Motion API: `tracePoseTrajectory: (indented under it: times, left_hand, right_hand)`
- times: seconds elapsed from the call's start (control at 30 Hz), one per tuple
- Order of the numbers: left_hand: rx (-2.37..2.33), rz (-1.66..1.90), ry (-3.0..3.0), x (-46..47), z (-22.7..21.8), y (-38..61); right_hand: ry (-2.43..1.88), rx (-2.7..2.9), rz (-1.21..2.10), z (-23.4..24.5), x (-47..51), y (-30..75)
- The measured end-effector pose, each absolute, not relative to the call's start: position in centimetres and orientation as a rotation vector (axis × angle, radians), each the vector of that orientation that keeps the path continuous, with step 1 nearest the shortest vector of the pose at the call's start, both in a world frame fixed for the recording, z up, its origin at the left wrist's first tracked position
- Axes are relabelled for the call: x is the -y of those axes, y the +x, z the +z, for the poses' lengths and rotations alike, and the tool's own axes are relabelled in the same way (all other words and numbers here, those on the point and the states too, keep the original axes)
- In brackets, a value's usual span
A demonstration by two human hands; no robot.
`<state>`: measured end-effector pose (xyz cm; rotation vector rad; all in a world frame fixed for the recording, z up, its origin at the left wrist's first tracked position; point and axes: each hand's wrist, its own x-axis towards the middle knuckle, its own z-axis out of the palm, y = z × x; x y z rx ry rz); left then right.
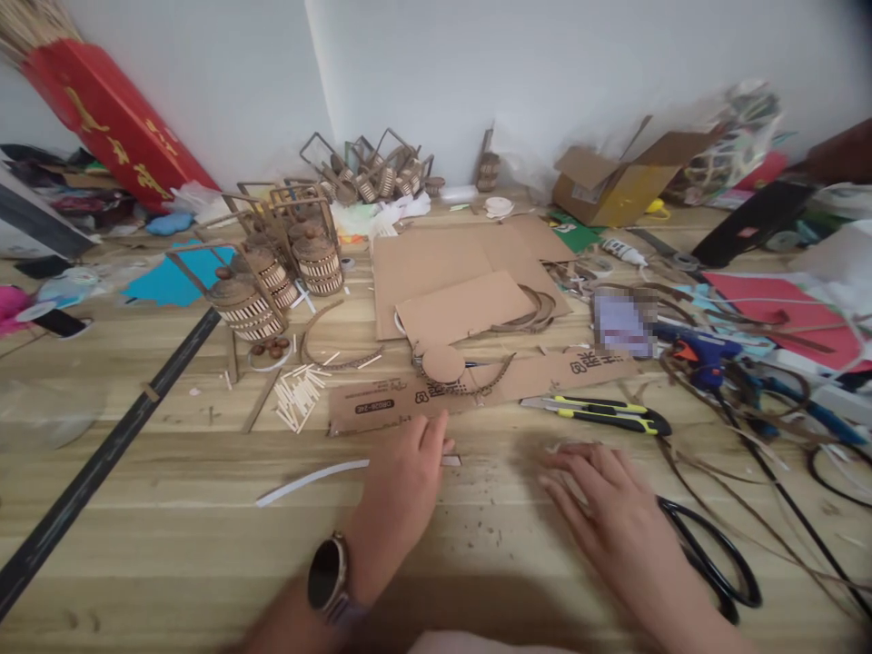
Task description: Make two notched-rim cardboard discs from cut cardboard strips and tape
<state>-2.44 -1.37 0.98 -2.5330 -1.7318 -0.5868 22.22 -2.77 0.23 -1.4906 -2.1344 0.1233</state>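
Note:
My left hand (401, 486), with a watch on its wrist, rests palm down on the wooden table (170, 509); its fingers are held together over one end of a thin white strip (310, 480). My right hand (603, 509) lies flat on the table with its fingers stretched out toward the left, holding nothing. Black scissors (712, 563) lie just right of that hand. A yellow and black utility knife (599, 413) sits a little beyond it. A printed cardboard strip (381, 404) lies just past my left fingertips.
Cardboard sheets (463, 282) and a round cardboard disc (442, 363) lie mid-table. Small cardboard lanterns (272, 272) stand at the left, short white sticks (300, 395) near them. A blue glue gun (705, 350), cords and paper scraps crowd the right. A black bar (102, 463) runs diagonally at left.

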Motion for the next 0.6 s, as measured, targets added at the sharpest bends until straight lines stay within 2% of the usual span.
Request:
tracePoseTrajectory:
  times: [0.1,0.2,0.43,0.6]
  left_hand:
    - [1.582,-0.434,-2.590,2.2,1.0,-2.1]
    - [1.513,-0.366,-2.652,2.5,1.3,-2.1]
    - [1.552,-0.328,-2.764,1.8,1.2,-1.9]
    - [1.603,-0.365,-2.759,1.5,1.2,-2.0]
  right_hand:
    - [-1.425,2.053,0.800,3.0,2.1,18.0]
    - [-1.279,2.096,1.147,3.9,1.0,14.8]
    - [-1.183,2.063,1.276,0.9,-1.2,16.4]
    - [-1.207,1.741,1.411,-0.6,-1.0,18.3]
